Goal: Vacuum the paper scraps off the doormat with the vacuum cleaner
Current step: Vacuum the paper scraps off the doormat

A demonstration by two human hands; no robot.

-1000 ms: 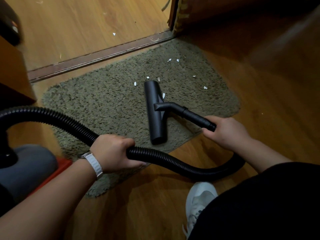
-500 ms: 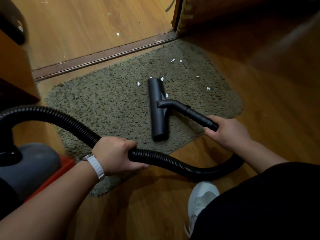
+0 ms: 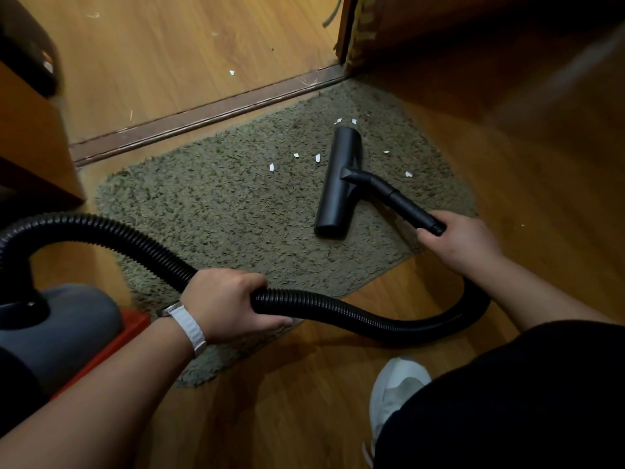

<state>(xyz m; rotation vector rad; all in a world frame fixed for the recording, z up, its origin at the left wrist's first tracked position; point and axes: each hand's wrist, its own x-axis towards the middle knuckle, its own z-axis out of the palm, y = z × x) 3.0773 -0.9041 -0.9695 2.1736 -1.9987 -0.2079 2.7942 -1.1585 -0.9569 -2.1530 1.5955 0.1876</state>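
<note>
On the far right part of the shaggy olive-green doormat point(image 3: 220, 214) lies the black T-shaped plastic floor nozzle point(image 3: 340, 184), flat on the pile, its long bar running from the mat's near edge toward the far edge. Small white paper scraps point(image 3: 271, 167) are scattered over the same part of the mat. Two lie just past the nozzle's far end, three just left of it, and two on its right, none touching it.

A smooth black rigid tube point(image 3: 406, 204) slants from the nozzle's middle back over the mat's right edge. The right hand point(image 3: 463, 242) is wrapped round the tube's end, fingers curled tight.

A black ribbed flexible hose point(image 3: 338, 309) loops from there across the wood floor in front of the mat. The left hand point(image 3: 226, 302), with a white watch strap point(image 3: 189, 326) at its wrist, grips the hose over the mat's near edge.

The hose arches on to a grey and red vacuum body point(image 3: 67, 326) standing at the mat's near left corner; what it holds inside cannot be seen.

A dark brown threshold strip point(image 3: 203, 116) runs along the mat's far edge, with one more scrap on the pale laminate beyond it. An orange-brown wooden cabinet point(image 3: 30, 137) stands just off the left end. A wooden door frame point(image 3: 348, 35) rises at the far right corner. A white sneaker point(image 3: 395, 394) rests on the glossy wood floor point(image 3: 287, 418) in front of the mat.
</note>
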